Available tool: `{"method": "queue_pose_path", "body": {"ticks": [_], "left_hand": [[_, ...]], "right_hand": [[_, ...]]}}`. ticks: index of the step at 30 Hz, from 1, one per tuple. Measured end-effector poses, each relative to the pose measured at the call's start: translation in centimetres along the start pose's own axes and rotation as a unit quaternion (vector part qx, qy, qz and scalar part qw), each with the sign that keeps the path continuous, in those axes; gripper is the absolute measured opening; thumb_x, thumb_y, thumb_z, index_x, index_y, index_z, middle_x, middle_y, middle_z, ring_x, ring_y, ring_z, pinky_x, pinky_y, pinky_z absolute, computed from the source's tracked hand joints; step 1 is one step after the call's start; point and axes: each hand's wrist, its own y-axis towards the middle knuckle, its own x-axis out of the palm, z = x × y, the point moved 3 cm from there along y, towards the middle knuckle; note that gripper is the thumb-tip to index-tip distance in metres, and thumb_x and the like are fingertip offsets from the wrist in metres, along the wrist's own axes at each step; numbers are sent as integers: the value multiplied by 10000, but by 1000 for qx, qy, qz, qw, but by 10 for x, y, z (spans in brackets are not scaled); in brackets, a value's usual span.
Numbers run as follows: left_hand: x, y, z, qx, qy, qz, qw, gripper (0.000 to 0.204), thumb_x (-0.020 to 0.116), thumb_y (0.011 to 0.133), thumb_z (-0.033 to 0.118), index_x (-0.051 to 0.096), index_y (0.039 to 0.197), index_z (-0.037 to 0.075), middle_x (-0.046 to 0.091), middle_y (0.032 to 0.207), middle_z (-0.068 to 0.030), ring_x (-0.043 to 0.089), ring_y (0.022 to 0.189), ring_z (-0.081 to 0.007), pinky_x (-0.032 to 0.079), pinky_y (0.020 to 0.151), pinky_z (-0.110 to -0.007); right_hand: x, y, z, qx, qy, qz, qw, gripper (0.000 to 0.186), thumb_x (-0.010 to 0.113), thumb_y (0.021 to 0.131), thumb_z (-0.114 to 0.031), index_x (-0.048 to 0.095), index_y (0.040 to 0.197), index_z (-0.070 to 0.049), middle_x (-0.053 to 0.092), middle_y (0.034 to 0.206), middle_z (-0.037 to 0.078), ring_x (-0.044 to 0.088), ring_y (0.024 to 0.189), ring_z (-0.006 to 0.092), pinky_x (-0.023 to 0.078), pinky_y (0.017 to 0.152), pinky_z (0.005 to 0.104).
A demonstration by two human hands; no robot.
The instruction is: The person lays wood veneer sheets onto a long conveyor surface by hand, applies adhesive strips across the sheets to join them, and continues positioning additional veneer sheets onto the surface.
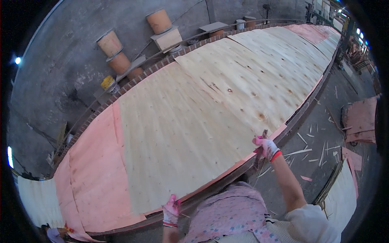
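A pale wood veneer sheet (pixel 178 133) lies over pink-coated sheets (pixel 93 170) on a long table. My right hand (pixel 267 148), in a pink-stained white glove with a red cuff, is closed around a dark, narrow stick (pixel 257 160) at the table's near edge. The stick's tip shows above the fingers. My left hand (pixel 171 210), gloved alike, is at the sheet's near edge with its fingers curled. Whatever those fingers may hold is hidden. Farther along lies another pale veneer sheet (pixel 251 73), knotty and slightly split.
Another person's purple sleeve (pixel 54 235) shows at the lower left, beside the table's end. Veneer scraps (pixel 322 154) litter the floor at right. A veneer stack (pixel 342 190) stands behind my right arm. Brown drums (pixel 159 21) and a yellow-topped bucket (pixel 108 84) line the grey wall.
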Motion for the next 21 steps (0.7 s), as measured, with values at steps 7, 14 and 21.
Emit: {"method": "queue_pose_path", "body": {"ticks": [7,14,21], "left_hand": [[51,31,15,-1,110,-75,991,214,555,914,272,584,848,71,606,794,-31,574,675,-159,515,627,-289],[44,29,-22,-268,-64,-61,959,202,556,889,303,561,923,104,623,842,-32,604,685,-200,537,578,-317],[71,4,-38,-379,-17,80,922,378,488,888,462,502,795,97,502,605,-39,507,514,-218,424,447,-344]], "right_hand": [[-22,90,50,63,44,-4,997,411,785,691,-228,580,1004,-59,584,790,44,575,591,213,531,546,397],[-45,106,95,46,-312,37,948,400,705,692,-343,666,897,-2,666,724,85,637,590,169,520,561,306],[-48,110,84,91,-339,6,936,332,621,754,-289,647,852,27,665,694,113,647,540,181,536,548,299]]}}
